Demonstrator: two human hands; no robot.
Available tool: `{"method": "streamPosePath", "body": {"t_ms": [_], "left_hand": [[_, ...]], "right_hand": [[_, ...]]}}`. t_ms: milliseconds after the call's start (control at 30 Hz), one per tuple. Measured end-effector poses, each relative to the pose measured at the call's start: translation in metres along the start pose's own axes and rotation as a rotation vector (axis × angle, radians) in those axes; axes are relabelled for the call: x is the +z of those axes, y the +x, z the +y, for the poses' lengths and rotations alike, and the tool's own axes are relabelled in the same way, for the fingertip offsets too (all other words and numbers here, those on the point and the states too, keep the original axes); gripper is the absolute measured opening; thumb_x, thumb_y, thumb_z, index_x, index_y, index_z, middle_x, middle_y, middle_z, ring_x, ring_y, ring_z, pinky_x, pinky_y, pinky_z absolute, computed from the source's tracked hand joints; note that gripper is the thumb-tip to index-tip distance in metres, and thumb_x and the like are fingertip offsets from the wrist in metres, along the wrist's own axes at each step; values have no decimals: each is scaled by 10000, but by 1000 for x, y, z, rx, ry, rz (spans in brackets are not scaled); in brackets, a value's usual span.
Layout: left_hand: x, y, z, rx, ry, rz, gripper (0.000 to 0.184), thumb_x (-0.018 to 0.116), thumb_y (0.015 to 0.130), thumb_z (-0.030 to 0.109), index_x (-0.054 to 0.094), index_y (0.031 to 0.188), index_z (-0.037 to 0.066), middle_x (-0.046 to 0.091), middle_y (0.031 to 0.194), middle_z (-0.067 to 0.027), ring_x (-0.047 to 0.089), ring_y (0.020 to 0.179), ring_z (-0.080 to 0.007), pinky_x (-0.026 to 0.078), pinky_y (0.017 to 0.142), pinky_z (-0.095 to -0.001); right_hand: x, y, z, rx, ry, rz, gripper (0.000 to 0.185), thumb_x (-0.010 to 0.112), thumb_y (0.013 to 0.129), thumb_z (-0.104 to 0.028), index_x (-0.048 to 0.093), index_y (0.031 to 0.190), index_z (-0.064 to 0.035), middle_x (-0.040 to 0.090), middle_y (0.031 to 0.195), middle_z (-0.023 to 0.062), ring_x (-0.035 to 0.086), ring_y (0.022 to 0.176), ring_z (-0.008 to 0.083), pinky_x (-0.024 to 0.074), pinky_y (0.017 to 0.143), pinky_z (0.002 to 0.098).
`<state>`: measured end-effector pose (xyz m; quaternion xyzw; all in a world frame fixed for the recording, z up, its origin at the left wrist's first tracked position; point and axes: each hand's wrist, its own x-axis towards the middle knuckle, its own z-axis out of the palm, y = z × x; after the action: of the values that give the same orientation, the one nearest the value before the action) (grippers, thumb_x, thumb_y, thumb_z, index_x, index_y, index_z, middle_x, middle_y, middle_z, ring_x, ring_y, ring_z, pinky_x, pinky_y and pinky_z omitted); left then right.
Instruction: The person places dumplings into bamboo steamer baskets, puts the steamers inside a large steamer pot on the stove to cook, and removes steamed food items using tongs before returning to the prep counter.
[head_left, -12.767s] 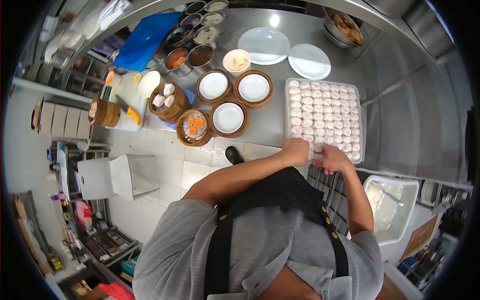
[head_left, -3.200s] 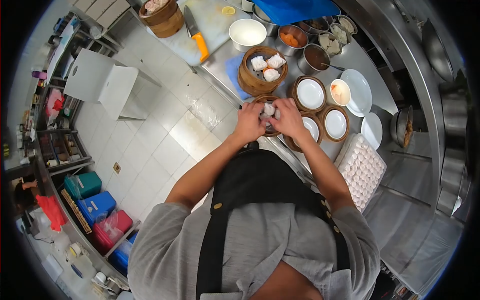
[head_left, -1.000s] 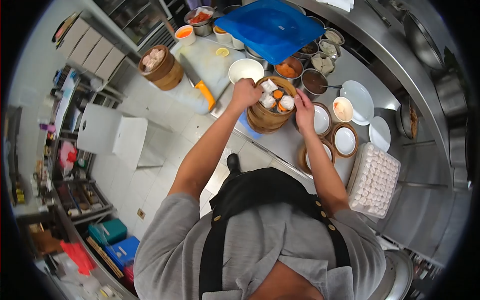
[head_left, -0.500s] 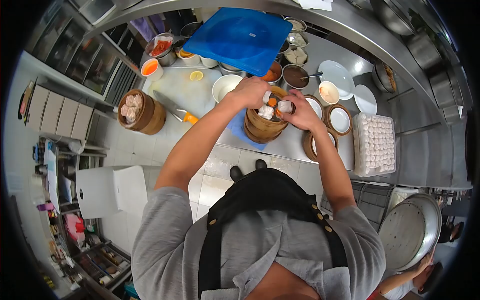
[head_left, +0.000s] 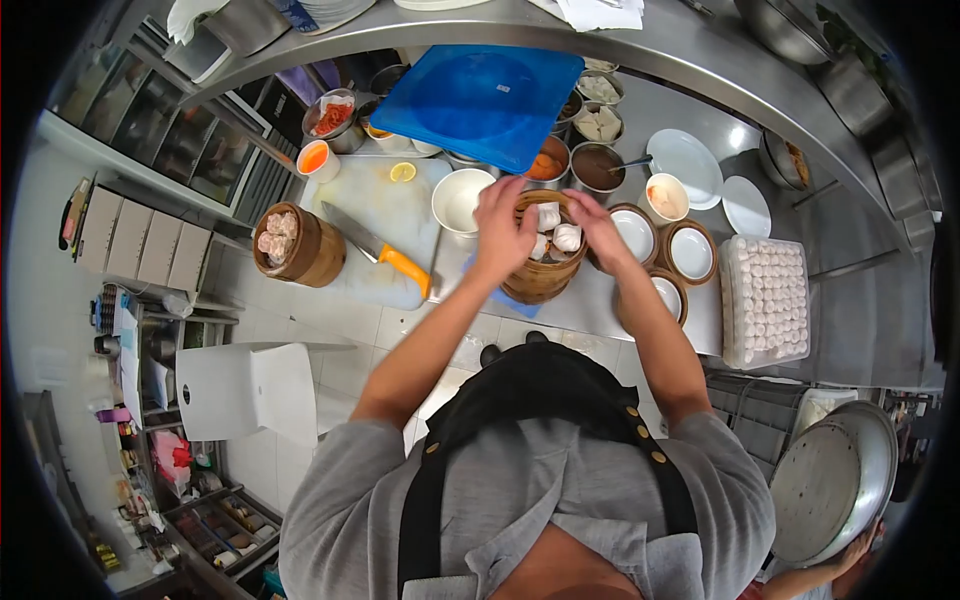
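A round bamboo steamer (head_left: 541, 286) stands near the front edge of the steel counter, on a blue cloth (head_left: 522, 308). Several pleated white dumplings (head_left: 567, 238) sit inside it, with a little dark base showing between them. My left hand (head_left: 503, 228) clasps the left side of the rim, its thumb toward the dumplings and fingers reaching to the back. On the opposite side my right hand (head_left: 600, 232) curves over the right rim. Some fingertips are hidden or hard to make out. A white bowl (head_left: 461, 200) is close to my left hand.
Left lie a cutting board (head_left: 380, 215) with an orange-handled knife (head_left: 405, 270) and lemon half (head_left: 402, 172), then another steamer (head_left: 318, 250). Small steamers with white dishes (head_left: 692, 252) and a tray of dumplings (head_left: 765, 300) are right. A blue lid (head_left: 475, 95) covers tubs behind.
My hands have left the dumplings and spread apart to both sides of the steamer. Orange slices seen earlier are now mostly covered by dumplings. The camera view has shifted slightly.
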<state>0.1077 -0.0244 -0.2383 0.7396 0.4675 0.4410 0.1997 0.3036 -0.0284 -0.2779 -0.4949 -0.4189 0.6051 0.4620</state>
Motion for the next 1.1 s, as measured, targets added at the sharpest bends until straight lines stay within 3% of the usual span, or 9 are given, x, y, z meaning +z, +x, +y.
{"method": "streamPosePath", "body": {"t_ms": [67,233,467,500,600,700,800,1033,1100], "left_hand": [[19,-34,-12,-223,-143,261,514,665,853,264,510,1251,-21,521,1241,-218,471,1187,-355,355,1021,-463],[30,-66,-8,-645,-798,326,449,515,984,296,481,1304,-17,511,1282,-110,486,1158,-178,357,1022,-295],[25,-90,-18,-619,-1043,282,556,388,1017,455,487,1329,6,535,1304,-99,477,1211,-201,346,1039,-305],[25,-94,-22,-601,-1004,240,655,310,993,578,447,1382,69,485,1380,-76,426,1284,-230,313,1072,-404],[24,-110,-20,-881,-1123,169,691,286,966,642,376,1440,147,424,1436,-46,365,1335,-236,264,1082,-511],[28,-113,-28,-857,-1179,83,717,264,944,686,315,1474,207,358,1489,-28,316,1374,-240,222,1077,-577],[30,-107,-18,-872,-1271,156,624,294,998,573,363,1446,143,415,1452,-32,362,1342,-194,263,1120,-367],[25,-105,-14,-794,-1371,144,611,283,998,578,395,1428,158,460,1418,-34,406,1311,-180,295,1109,-361],[15,-103,3,-840,-1331,154,745,291,964,637,357,1448,74,424,1459,-80,410,1325,-221,288,1121,-375]], "right_hand": [[8,0,14,-95,-48,76,352,519,978,-206,534,1299,-62,586,1214,46,516,1130,142,394,973,280],[14,-6,25,-45,187,132,284,491,989,-195,579,1221,-57,608,1129,52,527,1063,134,398,934,265],[11,-17,45,-111,308,6,469,376,1022,-369,519,1264,6,589,1230,104,544,1151,207,399,1019,340],[11,-20,53,-152,334,-3,503,376,1018,-404,510,1279,4,583,1244,108,537,1168,209,391,1030,345],[11,-22,70,-150,379,-2,629,373,992,-527,483,1325,-5,566,1290,115,525,1208,219,389,1044,357],[11,-23,73,-38,472,-25,689,336,980,-584,486,1332,-12,566,1296,122,540,1199,233,415,1030,371],[5,-20,75,28,587,-36,699,315,975,-603,494,1329,-27,574,1287,119,548,1187,241,422,1022,386],[19,-33,64,125,574,181,731,354,946,-647,463,1374,-63,515,1372,86,495,1250,247,377,1068,396],[30,-48,40,132,577,184,712,352,957,-628,441,1394,-73,495,1396,81,480,1267,250,366,1075,399]]}}
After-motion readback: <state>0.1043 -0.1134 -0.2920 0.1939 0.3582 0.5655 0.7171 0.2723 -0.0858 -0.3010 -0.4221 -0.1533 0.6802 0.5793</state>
